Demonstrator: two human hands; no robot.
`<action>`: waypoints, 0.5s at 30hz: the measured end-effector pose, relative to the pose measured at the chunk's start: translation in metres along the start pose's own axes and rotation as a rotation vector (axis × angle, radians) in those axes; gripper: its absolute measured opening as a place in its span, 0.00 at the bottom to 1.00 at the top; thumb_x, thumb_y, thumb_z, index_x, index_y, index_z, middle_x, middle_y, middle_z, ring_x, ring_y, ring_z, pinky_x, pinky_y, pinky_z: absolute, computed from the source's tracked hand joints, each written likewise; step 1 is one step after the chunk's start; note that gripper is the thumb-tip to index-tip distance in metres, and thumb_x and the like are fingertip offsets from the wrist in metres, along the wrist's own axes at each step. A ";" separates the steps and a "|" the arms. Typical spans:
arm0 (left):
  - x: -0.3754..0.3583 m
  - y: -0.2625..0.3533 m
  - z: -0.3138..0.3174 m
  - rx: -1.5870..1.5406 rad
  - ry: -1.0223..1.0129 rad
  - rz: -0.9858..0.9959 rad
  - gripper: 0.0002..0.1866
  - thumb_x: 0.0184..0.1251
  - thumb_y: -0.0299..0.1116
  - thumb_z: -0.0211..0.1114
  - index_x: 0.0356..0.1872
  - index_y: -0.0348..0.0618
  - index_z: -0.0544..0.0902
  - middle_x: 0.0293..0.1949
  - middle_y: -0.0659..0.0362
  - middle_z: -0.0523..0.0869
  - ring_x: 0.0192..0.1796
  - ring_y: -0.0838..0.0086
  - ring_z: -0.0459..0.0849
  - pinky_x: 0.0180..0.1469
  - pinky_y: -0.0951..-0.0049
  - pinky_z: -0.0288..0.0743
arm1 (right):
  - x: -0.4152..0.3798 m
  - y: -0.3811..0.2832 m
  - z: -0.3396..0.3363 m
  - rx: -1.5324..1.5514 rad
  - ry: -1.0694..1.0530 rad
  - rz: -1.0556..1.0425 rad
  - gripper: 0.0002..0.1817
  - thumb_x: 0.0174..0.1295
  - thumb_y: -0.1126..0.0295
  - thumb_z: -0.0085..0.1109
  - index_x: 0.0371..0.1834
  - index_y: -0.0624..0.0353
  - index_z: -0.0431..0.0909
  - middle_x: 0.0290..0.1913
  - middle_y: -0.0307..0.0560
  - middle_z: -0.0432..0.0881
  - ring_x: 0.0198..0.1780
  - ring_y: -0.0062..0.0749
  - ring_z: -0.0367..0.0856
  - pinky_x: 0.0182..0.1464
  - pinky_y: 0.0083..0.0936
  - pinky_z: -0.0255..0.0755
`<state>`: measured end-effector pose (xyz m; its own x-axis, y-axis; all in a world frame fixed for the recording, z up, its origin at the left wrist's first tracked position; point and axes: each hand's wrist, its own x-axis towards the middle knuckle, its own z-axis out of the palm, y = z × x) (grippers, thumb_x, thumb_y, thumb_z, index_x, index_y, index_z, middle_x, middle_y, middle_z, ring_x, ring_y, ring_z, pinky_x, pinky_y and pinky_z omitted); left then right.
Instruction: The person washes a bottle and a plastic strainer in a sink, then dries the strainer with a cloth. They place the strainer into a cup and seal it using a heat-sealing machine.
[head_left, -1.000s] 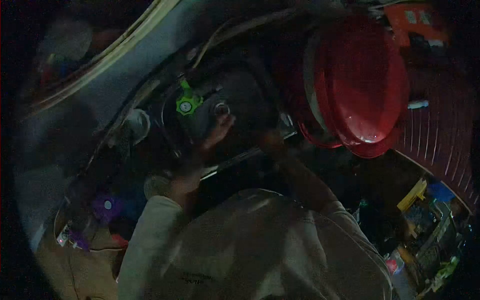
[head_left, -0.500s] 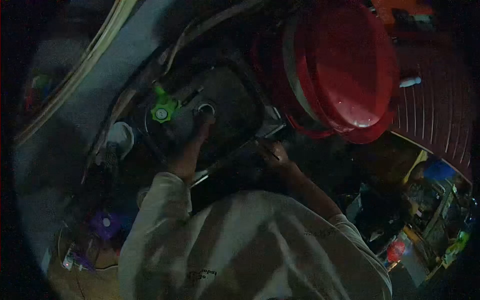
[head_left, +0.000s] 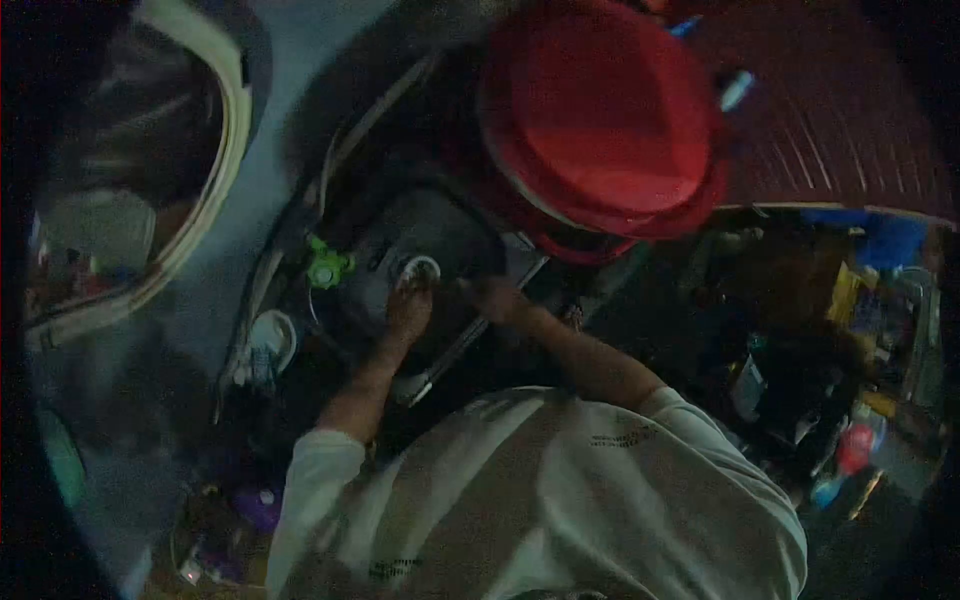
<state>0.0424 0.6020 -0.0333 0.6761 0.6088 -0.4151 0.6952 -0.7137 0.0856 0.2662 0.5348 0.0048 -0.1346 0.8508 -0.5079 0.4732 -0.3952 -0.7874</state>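
Observation:
Low light and motion blur hide much detail. A dark panel or tank with a rounded rim (head_left: 480, 215) lies in front of me, and a pale ring (head_left: 428, 262) is set in its middle. My left hand (head_left: 408, 305) is at the near edge of this ring, its fingertips on or just inside the opening. Further right, over the panel's near right edge, my right hand (head_left: 500, 302) is smeared but looks closed; what it holds is not clear. A green star-shaped knob (head_left: 328, 268) sits left of the ring.
A large red round container (head_left: 610, 120) stands beyond the panel to the right. A whitish cup-like part (head_left: 272, 338) is at the left. Pale hoses (head_left: 232, 140) curve along the far left. Cluttered items, one a red object (head_left: 856, 448), lie at the right.
The view has shifted, so the scene sits differently in it. My right hand has moved left, closer to the ring; the thin dark stick seen in it earlier is not distinct now. My left hand stays at the ring.

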 end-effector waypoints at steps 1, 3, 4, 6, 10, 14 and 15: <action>-0.005 0.005 -0.008 0.016 0.074 0.082 0.21 0.70 0.27 0.56 0.63 0.29 0.75 0.57 0.42 0.83 0.60 0.56 0.81 0.73 0.51 0.61 | 0.001 -0.007 0.002 0.009 0.000 0.007 0.23 0.76 0.52 0.48 0.54 0.62 0.81 0.41 0.54 0.86 0.39 0.43 0.86 0.46 0.38 0.79; -0.011 0.009 -0.018 0.025 0.267 0.291 0.22 0.70 0.26 0.55 0.63 0.27 0.74 0.55 0.42 0.84 0.63 0.55 0.79 0.72 0.47 0.61 | 0.028 0.018 0.022 -0.230 0.125 -0.298 0.25 0.76 0.50 0.46 0.55 0.62 0.80 0.41 0.55 0.86 0.38 0.42 0.86 0.45 0.39 0.79; -0.012 0.017 -0.029 0.016 0.335 0.299 0.21 0.70 0.26 0.55 0.62 0.28 0.75 0.54 0.43 0.84 0.63 0.56 0.79 0.71 0.45 0.61 | 0.049 0.049 0.034 -0.493 0.238 -0.594 0.26 0.76 0.49 0.45 0.55 0.62 0.80 0.42 0.56 0.86 0.38 0.42 0.86 0.45 0.40 0.79; -0.016 0.027 -0.043 0.019 0.425 0.341 0.20 0.69 0.25 0.55 0.61 0.28 0.76 0.53 0.44 0.85 0.62 0.56 0.79 0.71 0.43 0.61 | 0.012 -0.011 -0.008 -0.298 0.168 -0.299 0.26 0.74 0.49 0.48 0.54 0.63 0.80 0.41 0.57 0.86 0.39 0.43 0.86 0.46 0.40 0.80; -0.023 0.049 -0.084 -0.082 0.496 0.394 0.17 0.66 0.26 0.60 0.55 0.34 0.79 0.54 0.46 0.84 0.63 0.57 0.77 0.71 0.41 0.61 | -0.044 -0.068 -0.051 -0.138 0.095 0.080 0.27 0.68 0.47 0.57 0.46 0.66 0.83 0.38 0.61 0.86 0.41 0.47 0.87 0.48 0.42 0.80; -0.029 0.097 -0.123 -0.213 0.776 0.437 0.25 0.63 0.34 0.68 0.60 0.39 0.75 0.62 0.46 0.78 0.67 0.54 0.73 0.71 0.43 0.61 | -0.090 -0.043 -0.066 -0.188 0.878 -0.197 0.26 0.64 0.48 0.62 0.39 0.67 0.84 0.35 0.64 0.86 0.42 0.52 0.88 0.47 0.43 0.80; -0.027 0.116 -0.126 -0.201 0.795 0.502 0.25 0.63 0.34 0.68 0.60 0.39 0.75 0.62 0.46 0.78 0.67 0.54 0.73 0.71 0.43 0.61 | -0.114 -0.043 -0.084 -0.170 0.674 -0.016 0.26 0.64 0.49 0.62 0.40 0.68 0.84 0.37 0.63 0.86 0.41 0.53 0.88 0.45 0.43 0.81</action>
<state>0.1354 0.5467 0.1022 0.8229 0.3583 0.4410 0.2586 -0.9272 0.2708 0.3339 0.4837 0.1260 0.4014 0.9072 -0.1257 0.6128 -0.3680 -0.6993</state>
